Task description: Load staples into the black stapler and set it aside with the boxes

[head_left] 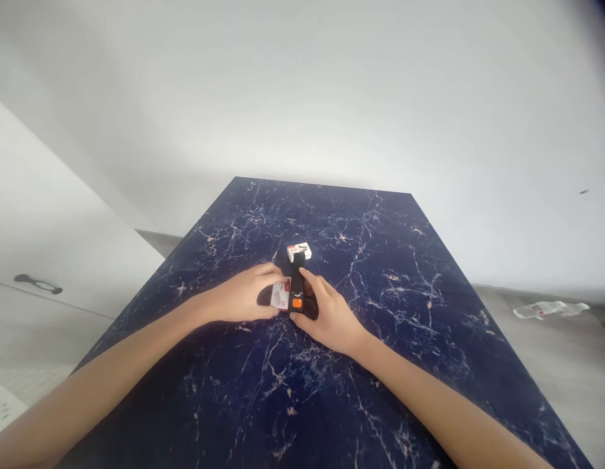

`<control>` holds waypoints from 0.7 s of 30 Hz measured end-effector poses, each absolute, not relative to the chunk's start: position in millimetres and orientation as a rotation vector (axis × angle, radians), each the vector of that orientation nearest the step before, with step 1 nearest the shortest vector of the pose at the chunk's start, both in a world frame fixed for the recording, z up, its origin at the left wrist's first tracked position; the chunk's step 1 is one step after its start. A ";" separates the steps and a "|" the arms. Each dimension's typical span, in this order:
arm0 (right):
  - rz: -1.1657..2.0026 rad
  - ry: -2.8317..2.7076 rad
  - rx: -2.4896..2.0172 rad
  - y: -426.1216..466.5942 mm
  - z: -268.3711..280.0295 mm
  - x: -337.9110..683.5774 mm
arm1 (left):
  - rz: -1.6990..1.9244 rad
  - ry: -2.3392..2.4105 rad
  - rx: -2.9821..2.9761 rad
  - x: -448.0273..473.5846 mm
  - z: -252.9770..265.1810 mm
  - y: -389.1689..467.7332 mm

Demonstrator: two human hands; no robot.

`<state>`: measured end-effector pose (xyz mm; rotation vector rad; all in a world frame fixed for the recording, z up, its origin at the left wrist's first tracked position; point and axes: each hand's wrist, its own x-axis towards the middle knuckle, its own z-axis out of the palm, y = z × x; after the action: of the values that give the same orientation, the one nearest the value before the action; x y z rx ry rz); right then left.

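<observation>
In the head view, my left hand (256, 293) grips a small white and red box (279, 297) with a printed picture, thumb at its near end and fingers at its far end. Right beside that box lies a black stapler (297, 280) with an orange patch at its near end. My right hand (326, 309) has its thumb at the stapler's near end and a fingertip along its right side. Just past the stapler's far end is a second small white box (299, 250) with red print, partly covered by the stapler.
The dark blue marble-patterned table (282, 404) narrows toward a pale wall (322, 98) at its far edge. On the floor at the right lie clear plastic bottles (549, 309). A white cabinet front with a dark handle (38, 284) stands at the left.
</observation>
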<state>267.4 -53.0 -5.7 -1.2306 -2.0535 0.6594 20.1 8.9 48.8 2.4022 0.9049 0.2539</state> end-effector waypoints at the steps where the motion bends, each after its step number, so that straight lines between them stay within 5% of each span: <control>1: 0.659 -2.054 -1.228 -52.8 -5.5 267.3 | 0.270 0.918 2.398 21.5 45.4 8.2; 21: 0.698 -2.035 -1.236 -53.3 -3.7 268.5 | 0.415 1.008 2.410 20.3 -1.3 13.0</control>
<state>268.5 -53.3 -3.7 -1.2359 -2.0353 0.6978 20.3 13.0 -1.3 2.4102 1.0083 0.4147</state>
